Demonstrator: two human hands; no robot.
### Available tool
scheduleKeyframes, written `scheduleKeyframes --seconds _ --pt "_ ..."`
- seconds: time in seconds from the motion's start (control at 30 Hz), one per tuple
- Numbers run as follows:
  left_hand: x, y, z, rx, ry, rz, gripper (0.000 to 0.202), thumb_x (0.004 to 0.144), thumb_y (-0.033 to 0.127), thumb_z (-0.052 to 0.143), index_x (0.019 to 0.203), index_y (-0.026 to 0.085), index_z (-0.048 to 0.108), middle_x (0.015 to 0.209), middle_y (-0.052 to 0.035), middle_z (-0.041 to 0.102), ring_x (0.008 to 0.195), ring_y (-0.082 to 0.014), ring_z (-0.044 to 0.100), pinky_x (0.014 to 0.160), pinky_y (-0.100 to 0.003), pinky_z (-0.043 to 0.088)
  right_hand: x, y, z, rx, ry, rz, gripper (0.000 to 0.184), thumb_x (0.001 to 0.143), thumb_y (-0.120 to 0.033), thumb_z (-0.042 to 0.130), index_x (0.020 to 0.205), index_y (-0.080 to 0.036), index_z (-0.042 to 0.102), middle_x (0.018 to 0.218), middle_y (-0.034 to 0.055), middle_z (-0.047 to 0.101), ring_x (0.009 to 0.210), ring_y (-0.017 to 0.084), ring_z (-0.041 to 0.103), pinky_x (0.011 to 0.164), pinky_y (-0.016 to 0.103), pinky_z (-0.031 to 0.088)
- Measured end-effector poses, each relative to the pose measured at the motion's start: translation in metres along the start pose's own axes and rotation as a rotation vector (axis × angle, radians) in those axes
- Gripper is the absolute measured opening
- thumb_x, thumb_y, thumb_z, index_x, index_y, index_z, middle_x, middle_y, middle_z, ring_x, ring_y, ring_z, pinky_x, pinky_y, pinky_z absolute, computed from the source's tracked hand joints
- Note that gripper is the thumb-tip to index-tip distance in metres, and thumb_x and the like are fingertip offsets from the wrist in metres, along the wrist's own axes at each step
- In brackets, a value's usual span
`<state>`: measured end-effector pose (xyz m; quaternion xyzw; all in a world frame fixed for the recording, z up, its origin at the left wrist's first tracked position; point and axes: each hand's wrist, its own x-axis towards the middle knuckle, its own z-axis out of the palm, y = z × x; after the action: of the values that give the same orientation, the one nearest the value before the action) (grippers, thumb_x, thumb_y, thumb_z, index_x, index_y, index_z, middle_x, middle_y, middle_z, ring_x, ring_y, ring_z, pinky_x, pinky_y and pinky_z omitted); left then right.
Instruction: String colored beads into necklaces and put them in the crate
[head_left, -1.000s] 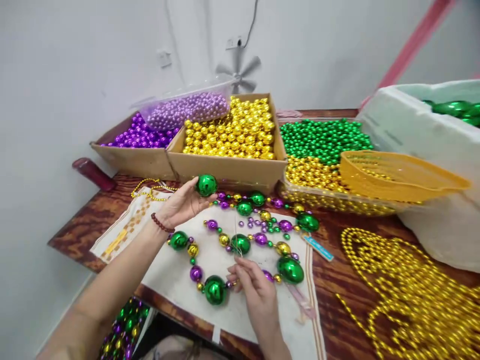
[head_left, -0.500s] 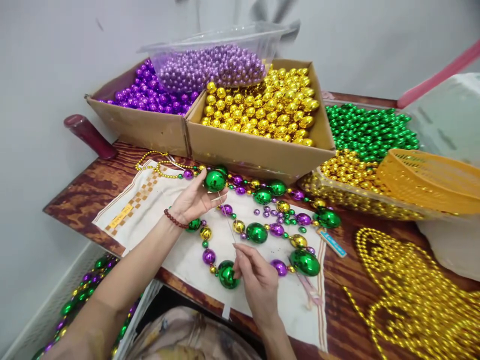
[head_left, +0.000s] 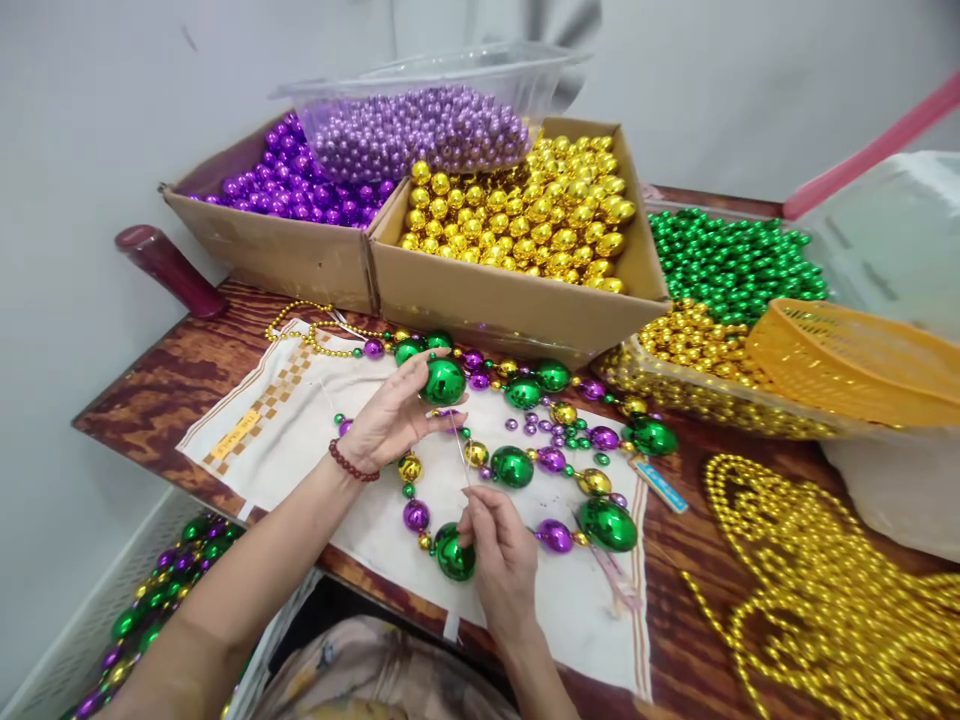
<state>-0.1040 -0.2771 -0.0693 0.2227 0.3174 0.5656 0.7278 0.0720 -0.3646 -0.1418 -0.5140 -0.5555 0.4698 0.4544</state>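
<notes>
Threading: left hand (head_left: 386, 425) pinches green bead (head_left: 444, 382), right hand (head_left: 501, 560) pinches thread (head_left: 462, 462) (probably best held taut, bead hole facing it).

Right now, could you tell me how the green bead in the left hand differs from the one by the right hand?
The held green bead is raised above the cloth, pinched in the left hand; the lying green bead rests on the cloth beside the right hand, which pinches a thread. The held one is single; the lying one adjoins a gold bead. Both are shiny and round.
</notes>
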Motion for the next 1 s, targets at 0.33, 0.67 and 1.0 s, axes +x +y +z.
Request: scheduleKeyframes --seconds 0.33,0.67,1.0 --pt "-0.017 -0.012 0.002 0.054 -0.006 0.023 0.039 0.081 0.034 0.075 0.118 0.027 0.067 0.116 -0.006 0.065 0.1 -0.0212 0.067 0.092 -0.043 0.058 0.005 0.0 0.004 -0.048 -0.021 -0.01 0.024 0.099 -0.036 0.047 0.096 -0.018 0.063 0.058 -0.0047 0.051 0.048 0.01 0.049 0.048 0.021 0.04" --pt "-0.02 -0.012 -0.004 0.062 0.008 0.004 0.04 0.081 0.035 0.076 0.119 0.028 0.067 0.111 -0.0049 0.065 0.097 -0.0213 0.068 0.09 -0.044 0.058 0.004 -0.001 0.006 -0.045 -0.029 -0.033 0.025 0.099 -0.034 0.046 0.095 -0.018 0.064 0.057 -0.0045 0.049 0.05 0.01 0.048 0.049 0.021 0.04" --pt "-0.031 -0.034 0.005 0.149 0.009 -0.045 0.042 0.082 0.035 0.074 0.123 0.027 0.067 0.112 -0.0072 0.068 0.101 -0.0217 0.067 0.09 -0.035 0.054 0.006 -0.015 0.005 0.101 -0.102 -0.003 0.027 0.096 -0.03 0.046 0.116 -0.019 0.061 0.07 -0.0014 0.063 0.055 0.011 0.061 0.054 0.022 0.05"
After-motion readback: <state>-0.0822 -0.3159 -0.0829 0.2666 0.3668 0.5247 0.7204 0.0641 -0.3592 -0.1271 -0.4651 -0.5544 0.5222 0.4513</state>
